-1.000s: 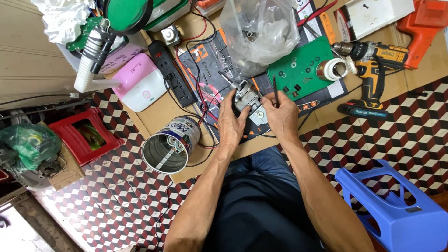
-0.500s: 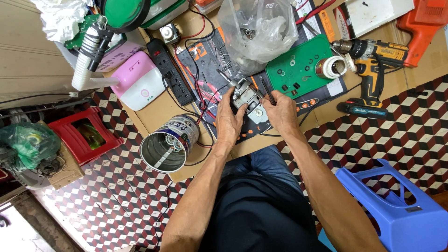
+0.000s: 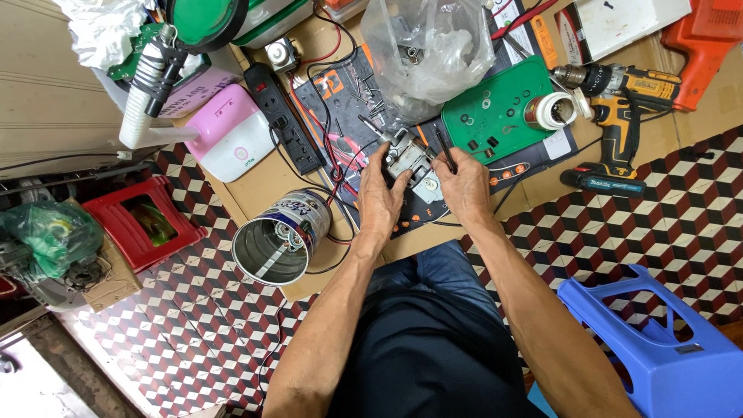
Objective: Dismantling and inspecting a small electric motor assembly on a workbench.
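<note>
My left hand (image 3: 379, 197) grips a small grey metal device (image 3: 409, 157) from its left side, holding it over the dark work mat (image 3: 340, 101). On the device's right side is my right hand (image 3: 467, 184), with a thin dark tool (image 3: 445, 149) pinched between its fingers; the tool's tip points up and away beside the device. Both forearms reach forward from my lap.
A green tray (image 3: 503, 104) with small parts and a tape roll (image 3: 548, 111) lies right of the hands. A cordless drill (image 3: 619, 101), a clear plastic bag (image 3: 426, 46), a black power strip (image 3: 282, 116), a pink box (image 3: 232, 135), an open tin can (image 3: 280, 238) and a blue stool (image 3: 658, 340) surround me.
My right hand dropped onto the device's right side half a second ago, then drew back slightly with the tool raised again. The left hand kept its grip.
</note>
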